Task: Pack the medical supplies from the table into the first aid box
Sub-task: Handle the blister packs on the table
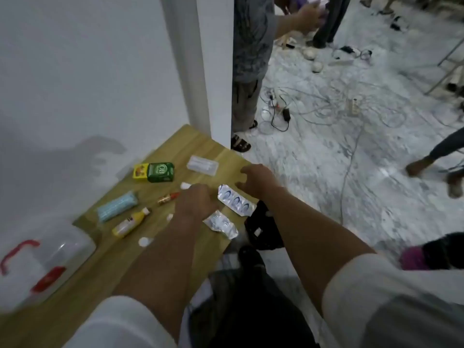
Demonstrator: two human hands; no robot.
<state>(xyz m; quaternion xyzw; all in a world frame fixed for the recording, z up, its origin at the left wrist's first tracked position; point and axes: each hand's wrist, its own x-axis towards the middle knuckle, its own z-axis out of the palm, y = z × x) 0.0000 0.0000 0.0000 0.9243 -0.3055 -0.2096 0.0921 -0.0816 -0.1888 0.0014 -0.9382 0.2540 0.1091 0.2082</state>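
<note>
On the wooden table [175, 146] lie a green and yellow carton [154, 172], a clear plastic packet [202, 165], a blue mask pack [117, 205], a yellow bottle [130, 222], a small red-capped vial [167, 198], two silver blister packs [236, 200] [221, 224] and small white pieces [143, 241]. The clear first aid box [42, 262] with red handle and latch sits at the table's left end. My left hand [197, 200] hovers palm down over the table's middle, fingers curled, hiding what is beneath. My right hand [258, 180] hangs over the right edge, fingers bent, nothing visible in it.
A white wall and pillar [200, 71] stand behind the table. A person [251, 59] stands just past the pillar. Cables and power strips [326, 106] sprawl over the marble floor to the right. A black bag [263, 227] lies under the table's right edge.
</note>
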